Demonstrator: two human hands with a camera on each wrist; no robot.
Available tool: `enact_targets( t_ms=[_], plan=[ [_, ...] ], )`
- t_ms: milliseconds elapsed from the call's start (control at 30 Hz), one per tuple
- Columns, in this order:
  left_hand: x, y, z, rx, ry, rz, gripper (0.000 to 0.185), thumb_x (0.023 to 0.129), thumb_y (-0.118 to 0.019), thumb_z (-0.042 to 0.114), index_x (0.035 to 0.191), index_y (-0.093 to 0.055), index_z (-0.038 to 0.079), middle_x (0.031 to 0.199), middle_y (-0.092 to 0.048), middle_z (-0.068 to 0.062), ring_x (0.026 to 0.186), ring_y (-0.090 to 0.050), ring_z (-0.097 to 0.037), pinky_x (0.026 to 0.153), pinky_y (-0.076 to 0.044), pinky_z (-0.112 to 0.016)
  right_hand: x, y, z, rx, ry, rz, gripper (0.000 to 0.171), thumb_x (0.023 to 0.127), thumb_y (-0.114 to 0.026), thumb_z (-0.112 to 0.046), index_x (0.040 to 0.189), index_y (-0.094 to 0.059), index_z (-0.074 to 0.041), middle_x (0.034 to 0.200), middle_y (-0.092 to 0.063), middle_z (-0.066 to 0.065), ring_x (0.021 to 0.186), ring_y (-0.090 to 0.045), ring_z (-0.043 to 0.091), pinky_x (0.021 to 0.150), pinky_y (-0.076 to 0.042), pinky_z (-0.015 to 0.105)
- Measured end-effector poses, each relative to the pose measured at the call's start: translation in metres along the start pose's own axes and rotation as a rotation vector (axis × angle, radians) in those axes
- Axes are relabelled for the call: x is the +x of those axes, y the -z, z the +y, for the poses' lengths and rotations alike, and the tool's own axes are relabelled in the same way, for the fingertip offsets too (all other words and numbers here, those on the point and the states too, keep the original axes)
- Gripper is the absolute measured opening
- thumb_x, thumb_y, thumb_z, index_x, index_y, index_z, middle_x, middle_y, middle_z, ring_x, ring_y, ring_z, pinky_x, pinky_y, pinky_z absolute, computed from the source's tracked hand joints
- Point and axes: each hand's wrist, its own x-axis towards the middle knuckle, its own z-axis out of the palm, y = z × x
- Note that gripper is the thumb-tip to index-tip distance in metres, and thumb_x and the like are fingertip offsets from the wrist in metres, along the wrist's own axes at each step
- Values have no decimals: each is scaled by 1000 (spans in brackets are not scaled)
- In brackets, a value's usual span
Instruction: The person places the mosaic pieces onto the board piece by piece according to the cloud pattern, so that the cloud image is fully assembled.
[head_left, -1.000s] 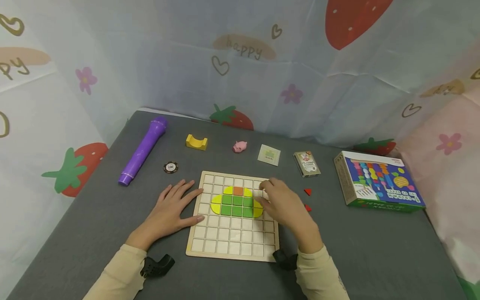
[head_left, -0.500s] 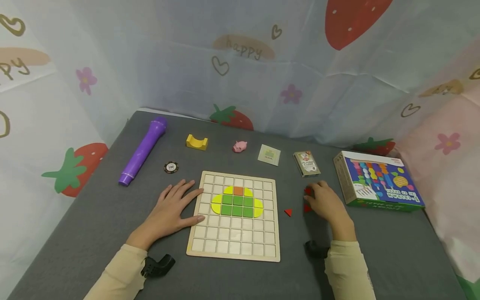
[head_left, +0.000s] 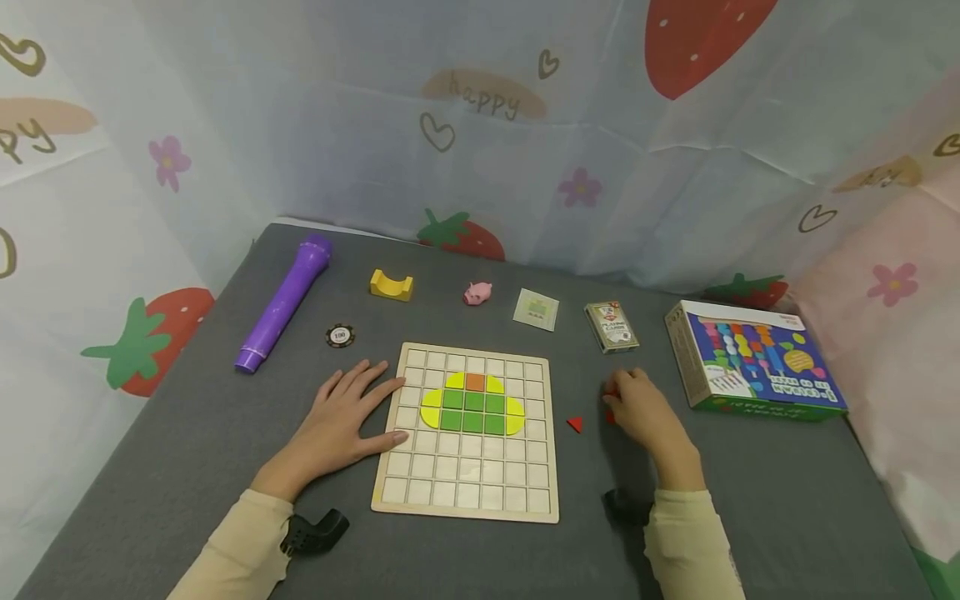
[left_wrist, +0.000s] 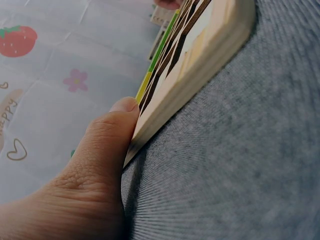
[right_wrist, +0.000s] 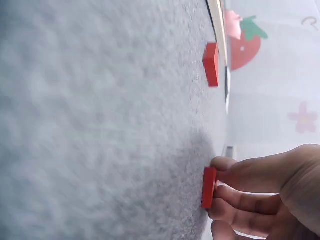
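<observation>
A wooden grid board [head_left: 465,500] lies on the grey cloth, with a figure of green, yellow and orange tiles [head_left: 472,404] set in its upper rows. My left hand [head_left: 360,412] lies flat beside it, thumb [left_wrist: 107,145] and fingertips against the board's left edge [left_wrist: 200,75]. My right hand [head_left: 617,400] is to the right of the board, fingers curled. Its fingertips [right_wrist: 225,192] pinch a small red piece [right_wrist: 209,187] lying on the cloth. Another red piece [right_wrist: 211,64] lies loose nearby. A red triangle [head_left: 574,424] sits between the board and the right hand.
Along the back lie a purple torch [head_left: 283,304], a poker chip [head_left: 340,336], a yellow block [head_left: 392,285], a pink pig [head_left: 477,292], a small card [head_left: 536,310] and a card deck [head_left: 612,326]. A colourful box [head_left: 753,362] stands at the right. Printed curtains surround the table.
My right hand left the board's upper right, moved right to the red pieces, then drew slightly back and closed its fingers on one. A red triangle now lies beside the board. The left hand stayed still.
</observation>
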Motion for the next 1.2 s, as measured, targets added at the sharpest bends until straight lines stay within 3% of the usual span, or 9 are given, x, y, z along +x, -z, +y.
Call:
enact_targets(
  t_ms=[300, 467, 667, 800, 1200],
  plan=[
    [0, 0, 0, 5, -2, 1, 78, 83, -60, 64, 148, -39, 25, 155, -30, -10, 145, -19, -34, 114, -10, -58, 0, -2, -6, 26, 56, 77, 12, 88, -66, -3, 97, -59, 2, 91, -57, 16, 81, -55, 28, 72, -47, 46],
    [0, 0, 0, 1, -3, 3, 79, 83, -60, 63, 148, -39, 25, 155, -30, -10, 145, -19, -34, 114, -10, -58, -1, 2, -27, 113, 140, 91, 10, 87, -67, -3, 96, -63, 0, 89, -62, 11, 81, -59, 24, 71, -51, 41],
    [0, 0, 0, -1, -2, 5, 79, 83, -61, 63, 148, -39, 24, 155, -30, -10, 145, -19, -34, 114, -10, -58, -7, 1, -73, 225, 283, 30, 11, 87, -69, -7, 97, -64, -6, 93, -61, 3, 83, -59, 15, 73, -52, 34],
    [0, 0, 0, 2, -1, 5, 79, 83, -61, 63, 148, -39, 25, 155, -30, -10, 145, -19, -34, 114, -10, -58, -7, -6, -106, 256, 386, -62, 10, 88, -69, -8, 96, -64, -8, 91, -62, -2, 82, -58, 10, 73, -52, 27],
    [0, -1, -1, 9, -10, 15, 78, 83, -61, 62, 148, -39, 25, 154, -31, -10, 144, -19, -34, 113, -11, -59, 2, -41, -167, 211, 540, -221, 10, 88, -69, -9, 98, -68, -10, 91, -64, -5, 80, -56, 4, 73, -49, 17]
  ],
)
